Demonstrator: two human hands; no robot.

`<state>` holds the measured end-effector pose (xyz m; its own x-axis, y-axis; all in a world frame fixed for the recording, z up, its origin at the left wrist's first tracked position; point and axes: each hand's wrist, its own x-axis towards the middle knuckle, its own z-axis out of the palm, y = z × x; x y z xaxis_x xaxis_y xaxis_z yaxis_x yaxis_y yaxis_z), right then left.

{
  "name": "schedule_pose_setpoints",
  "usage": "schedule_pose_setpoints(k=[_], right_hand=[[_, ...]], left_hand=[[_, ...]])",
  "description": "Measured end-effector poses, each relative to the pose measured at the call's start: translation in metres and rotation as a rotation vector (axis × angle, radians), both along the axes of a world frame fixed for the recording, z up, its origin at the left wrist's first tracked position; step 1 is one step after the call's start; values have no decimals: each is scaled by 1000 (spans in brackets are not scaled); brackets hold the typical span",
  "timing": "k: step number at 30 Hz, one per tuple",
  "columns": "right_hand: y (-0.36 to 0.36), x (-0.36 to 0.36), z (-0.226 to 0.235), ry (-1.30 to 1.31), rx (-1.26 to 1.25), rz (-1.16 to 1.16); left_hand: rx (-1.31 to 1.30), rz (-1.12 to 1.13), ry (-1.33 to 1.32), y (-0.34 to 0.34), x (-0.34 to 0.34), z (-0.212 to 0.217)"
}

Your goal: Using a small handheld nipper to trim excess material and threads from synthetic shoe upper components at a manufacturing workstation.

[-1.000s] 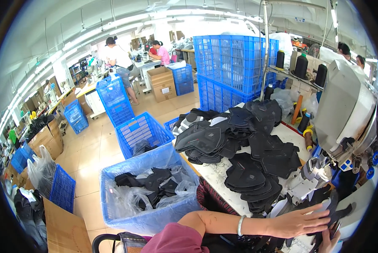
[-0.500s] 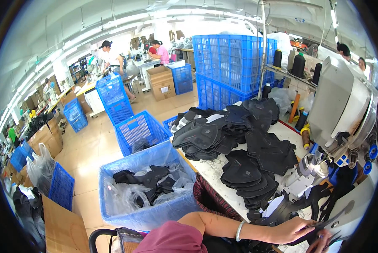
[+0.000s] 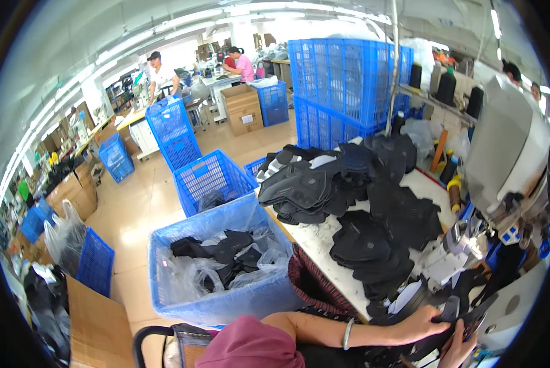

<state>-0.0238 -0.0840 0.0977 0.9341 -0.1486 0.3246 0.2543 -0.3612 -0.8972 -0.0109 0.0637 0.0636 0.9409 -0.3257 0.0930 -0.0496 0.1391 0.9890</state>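
Beside the sewing machine at the lower right, my left hand (image 3: 421,325) pinches a black fabric piece (image 3: 450,306). A silver bangle (image 3: 348,335) circles that wrist. Lower and further right, my right hand (image 3: 457,349) has its fingers closed at the same black piece. A small shiny bit shows by its fingertips, too unclear to name. Stacks of black cut pieces (image 3: 373,245) lie on the white table (image 3: 302,235) beyond my hands. The sewing machine (image 3: 508,147) stands at the right, partly cut off by the rim.
A blue bin (image 3: 164,285) lined with clear plastic, holding black pieces, stands left of the table. Behind it are an open blue crate (image 3: 192,184) and tall stacked blue crates (image 3: 330,80). Thread cones (image 3: 446,87) stand on a rack. People work at machines farther back.
My view has shifted, moving the scene slightly. Both hands have come up and closer to me with the black piece, and more of my right hand shows.
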Motion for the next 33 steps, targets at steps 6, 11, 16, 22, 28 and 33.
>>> schedule_pose_setpoints(k=[6,11,16,22,28,33], right_hand=[[-13,7,-9,49,-29,9],[-9,3,-7,80,47,-44],[-21,1,-3,128,86,1],[-51,1,-22,-102,-195,160],[-19,16,-16,246,227,-112],[-30,17,-4,263,-1,-85]], left_hand=[[56,18,135,-9,-1,-20],[-55,60,113,-15,-5,-10],[127,112,118,-12,-4,-20],[-38,-60,103,2,-7,-5],[-44,-53,352,25,0,30],[-153,-9,348,10,13,-3]])
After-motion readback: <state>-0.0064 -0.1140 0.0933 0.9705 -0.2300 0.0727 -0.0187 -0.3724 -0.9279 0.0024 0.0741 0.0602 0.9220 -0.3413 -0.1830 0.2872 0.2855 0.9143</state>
